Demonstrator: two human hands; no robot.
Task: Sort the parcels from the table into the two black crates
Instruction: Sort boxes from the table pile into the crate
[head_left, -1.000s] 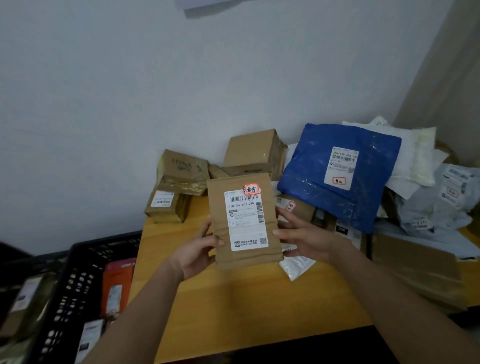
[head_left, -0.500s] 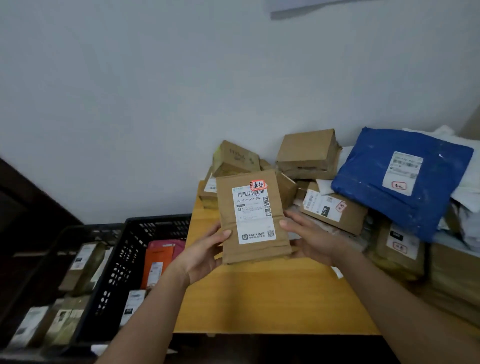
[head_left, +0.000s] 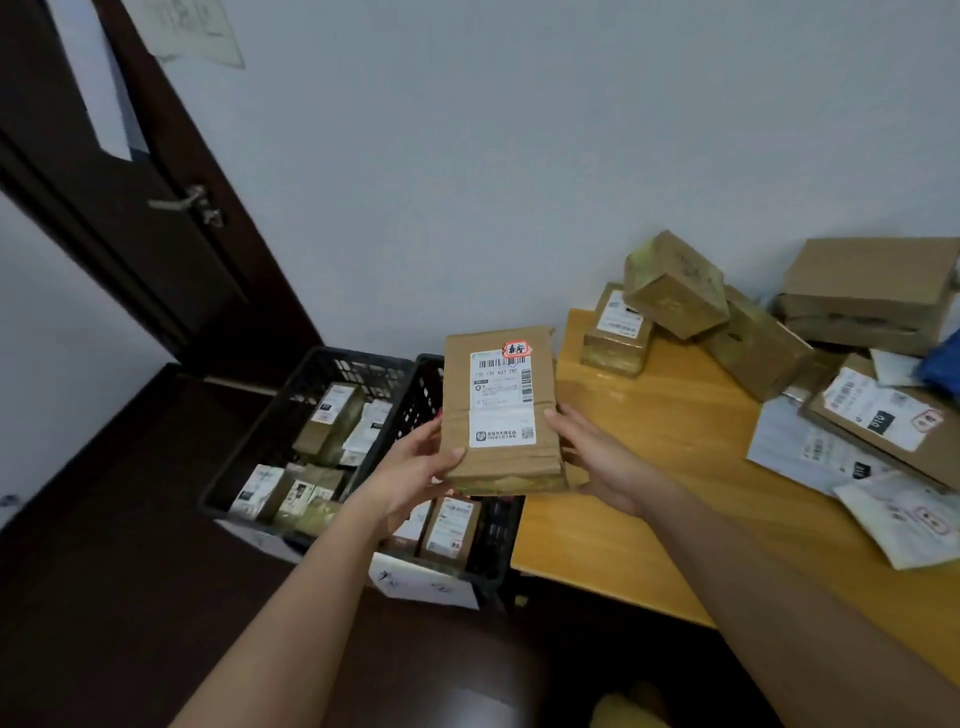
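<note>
I take the wooden table (head_left: 649, 519) first: it fills the right side, its far-right part heaped with brown boxes (head_left: 675, 286) and flat mailers (head_left: 810, 447), which I read as the unsorted stock waiting near the wall. To its left, on the dark floor, stand the two black crates. The nearer crate (head_left: 498, 525) sits tight against the table's left edge, likely so a parcel can pass across with little travel; the farther crate (head_left: 317, 374) touches it on the left. Both already hold small labelled parcels, and a white tag hangs on the near crate's front, though I cannot read it from here.

The brown parcel (head_left: 501, 410) is held upright in the air, over the near crate's right side and the table edge, label facing me, I think so the address and the red-ringed sticker can be checked before choosing a crate. My left hand (head_left: 415, 467) grips its lower left edge, thumb on the front. My right hand (head_left: 597, 457) clamps the lower right edge, fingers wrapped behind.
</note>
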